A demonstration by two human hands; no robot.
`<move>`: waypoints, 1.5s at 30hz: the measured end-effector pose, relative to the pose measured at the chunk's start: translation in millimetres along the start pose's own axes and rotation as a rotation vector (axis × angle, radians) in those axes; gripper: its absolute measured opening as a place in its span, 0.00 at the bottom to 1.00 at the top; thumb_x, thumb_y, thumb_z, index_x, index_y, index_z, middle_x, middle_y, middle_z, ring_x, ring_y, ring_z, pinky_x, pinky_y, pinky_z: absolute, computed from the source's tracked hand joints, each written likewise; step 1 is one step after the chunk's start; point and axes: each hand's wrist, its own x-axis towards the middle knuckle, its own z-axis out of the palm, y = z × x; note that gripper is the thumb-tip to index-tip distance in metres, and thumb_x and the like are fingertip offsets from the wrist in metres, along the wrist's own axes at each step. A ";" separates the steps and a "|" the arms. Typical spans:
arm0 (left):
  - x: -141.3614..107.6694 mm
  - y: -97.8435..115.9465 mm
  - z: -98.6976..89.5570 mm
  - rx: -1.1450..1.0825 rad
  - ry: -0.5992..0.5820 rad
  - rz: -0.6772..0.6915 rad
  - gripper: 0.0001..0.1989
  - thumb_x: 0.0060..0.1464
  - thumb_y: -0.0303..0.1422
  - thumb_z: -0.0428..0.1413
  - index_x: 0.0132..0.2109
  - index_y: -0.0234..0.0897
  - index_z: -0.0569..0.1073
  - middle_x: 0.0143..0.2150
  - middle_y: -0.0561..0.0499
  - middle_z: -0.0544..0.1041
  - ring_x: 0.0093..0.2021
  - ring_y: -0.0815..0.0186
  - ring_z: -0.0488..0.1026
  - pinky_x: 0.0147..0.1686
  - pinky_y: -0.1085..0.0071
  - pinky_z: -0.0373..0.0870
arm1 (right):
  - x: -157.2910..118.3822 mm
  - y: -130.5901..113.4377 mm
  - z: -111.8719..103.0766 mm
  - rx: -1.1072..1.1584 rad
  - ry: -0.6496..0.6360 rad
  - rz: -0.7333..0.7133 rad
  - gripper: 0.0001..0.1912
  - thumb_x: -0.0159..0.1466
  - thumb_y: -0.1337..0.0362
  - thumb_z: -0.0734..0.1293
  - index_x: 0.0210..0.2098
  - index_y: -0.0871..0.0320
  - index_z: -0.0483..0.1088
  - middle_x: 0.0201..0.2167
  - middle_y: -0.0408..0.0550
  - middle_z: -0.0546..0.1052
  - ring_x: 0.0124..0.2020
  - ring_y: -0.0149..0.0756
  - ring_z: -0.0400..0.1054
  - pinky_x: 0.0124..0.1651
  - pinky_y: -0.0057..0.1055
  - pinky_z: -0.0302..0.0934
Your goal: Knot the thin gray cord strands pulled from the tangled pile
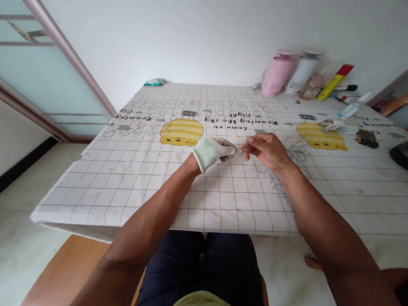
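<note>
My left hand [220, 151], in a pale glove with a mint cuff, is above the middle of the table with its fingertips pinched together. Whatever they hold is too small to make out. Bare and facing it, my right hand [264, 150] has thumb and forefinger close together and the other fingers curled. A short gap parts the two hands; a thin piece may lie between them, but I cannot tell. Beside and under my right wrist is a loose tangle of thin dark wire [296, 153]. Several thin wire loops [226, 106] lie in rows towards the back.
The tablecloth [147, 209] is white, with grid lines and printed bears. At the back right stand a pink cylinder [277, 75], a white cylinder [301, 74] and a yellow-red box [334, 83]. A crumpled glove [343, 126] lies at right, a green packet [155, 82] back left.
</note>
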 end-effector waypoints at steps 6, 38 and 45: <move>-5.0 4.6 -14.6 0.098 -0.118 0.009 0.04 0.51 0.32 0.65 0.34 0.36 0.84 0.28 0.50 0.78 0.29 0.69 0.72 0.31 0.71 0.70 | -7.6 -10.9 -4.5 -0.036 -0.130 0.031 0.20 0.61 0.46 0.81 0.34 0.58 0.86 0.25 0.52 0.83 0.26 0.42 0.79 0.34 0.41 0.75; 2.1 3.0 -9.2 0.584 0.113 -0.026 0.09 0.55 0.34 0.58 0.29 0.38 0.79 0.25 0.52 0.76 0.26 0.67 0.67 0.28 0.68 0.63 | 3.9 7.1 20.9 -0.214 0.270 -0.028 0.18 0.69 0.53 0.72 0.51 0.60 0.76 0.33 0.53 0.83 0.32 0.40 0.78 0.31 0.34 0.73; -0.5 4.8 -5.1 0.749 0.078 -0.071 0.09 0.54 0.33 0.58 0.31 0.38 0.82 0.26 0.51 0.76 0.28 0.65 0.67 0.29 0.67 0.63 | 2.0 20.7 17.3 -0.610 0.228 -0.014 0.14 0.71 0.58 0.70 0.52 0.58 0.79 0.30 0.48 0.83 0.28 0.38 0.77 0.33 0.35 0.71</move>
